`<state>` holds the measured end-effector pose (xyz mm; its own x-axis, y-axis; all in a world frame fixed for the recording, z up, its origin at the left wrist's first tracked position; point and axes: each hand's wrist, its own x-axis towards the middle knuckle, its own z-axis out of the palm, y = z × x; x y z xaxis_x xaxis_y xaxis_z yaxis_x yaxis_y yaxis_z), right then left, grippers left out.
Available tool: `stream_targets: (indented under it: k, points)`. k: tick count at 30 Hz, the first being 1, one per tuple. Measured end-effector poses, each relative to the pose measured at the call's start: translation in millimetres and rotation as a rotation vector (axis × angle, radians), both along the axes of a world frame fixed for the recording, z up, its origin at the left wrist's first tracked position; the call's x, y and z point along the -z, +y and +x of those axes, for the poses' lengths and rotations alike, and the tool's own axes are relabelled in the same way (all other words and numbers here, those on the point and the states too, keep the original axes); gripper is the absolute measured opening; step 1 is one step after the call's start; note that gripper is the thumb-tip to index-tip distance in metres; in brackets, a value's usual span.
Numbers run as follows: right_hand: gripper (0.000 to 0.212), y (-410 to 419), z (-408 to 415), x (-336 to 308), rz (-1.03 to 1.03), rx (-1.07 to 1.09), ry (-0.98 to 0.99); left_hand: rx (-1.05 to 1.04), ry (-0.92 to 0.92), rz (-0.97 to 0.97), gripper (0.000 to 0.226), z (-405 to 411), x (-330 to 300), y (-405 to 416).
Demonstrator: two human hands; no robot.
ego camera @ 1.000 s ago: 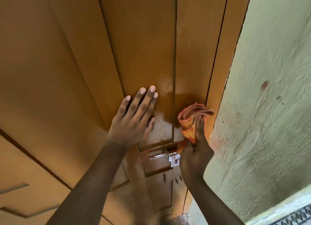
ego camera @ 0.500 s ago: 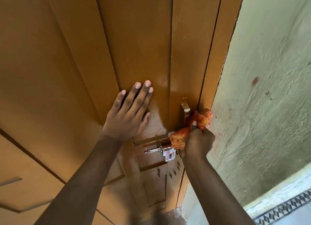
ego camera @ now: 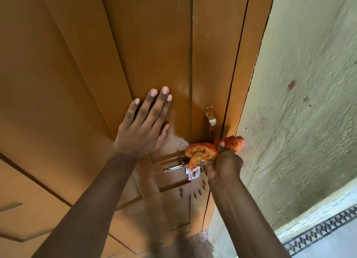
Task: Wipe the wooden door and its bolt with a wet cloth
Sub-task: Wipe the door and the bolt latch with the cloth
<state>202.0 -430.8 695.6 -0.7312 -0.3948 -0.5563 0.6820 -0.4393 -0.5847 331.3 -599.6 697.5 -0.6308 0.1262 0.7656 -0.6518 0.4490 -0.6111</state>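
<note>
Orange cloth (ego camera: 204, 151) sits bunched in the right hand (ego camera: 225, 166), its grip clamped on it, pressed at the bolt (ego camera: 174, 167) beside the frame. Left hand (ego camera: 142, 128) lies flat, fingers apart, on the wooden door (ego camera: 150, 45).

Right end of silver metal sliding bolt (ego camera: 174, 167) hidden behind bunched orange cloth (ego camera: 204, 151); brown wooden door (ego camera: 96, 64) cut off top, left.

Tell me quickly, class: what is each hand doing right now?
Left hand: open, flat against the wooden door.
Right hand: closed around the orange cloth, beside the bolt.
</note>
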Motion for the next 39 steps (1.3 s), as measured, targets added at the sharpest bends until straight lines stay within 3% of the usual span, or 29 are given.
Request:
stream_targets:
  k: [12,17,19,23,26,29,32,36,39]
  points:
    - [0.011,15.1,-1.3,-45.9,-0.203,0.047,-0.064,0.004,0.005,0.003,0.072,-0.7,1.2,0.3]
    - [0.006,25.6,-6.4,-51.1,-0.283,0.090,0.016,-0.004,0.001,0.004,0.071,0.3,0.5,1.8]
    - [0.006,29.2,-10.8,-46.3,-0.197,0.132,0.177,-0.006,0.005,0.006,0.071,0.1,0.4,2.3]
    - [0.030,25.0,-17.6,-23.7,0.101,0.209,0.692,-0.011,-0.001,0.009,0.071,0.1,0.9,2.9]
    - [0.027,6.6,-16.6,11.3,0.347,0.125,1.047,-0.014,0.002,0.002,0.071,0.4,0.3,2.9]
    - [0.051,-5.1,-8.9,47.2,0.390,0.074,1.364,-0.011,0.002,0.001,0.072,-0.5,0.4,1.9]
    - [0.054,-1.9,-11.6,80.9,0.502,0.049,1.587,0.000,0.005,-0.006,0.073,-0.8,2.0,1.4]
    - [0.049,0.0,-9.0,76.4,0.393,0.045,1.204,-0.012,0.010,-0.016,0.073,0.1,1.3,0.5]
    - [0.052,-12.4,-6.2,45.8,0.335,0.187,1.266,-0.013,0.005,-0.013,0.074,-0.6,1.5,0.7]
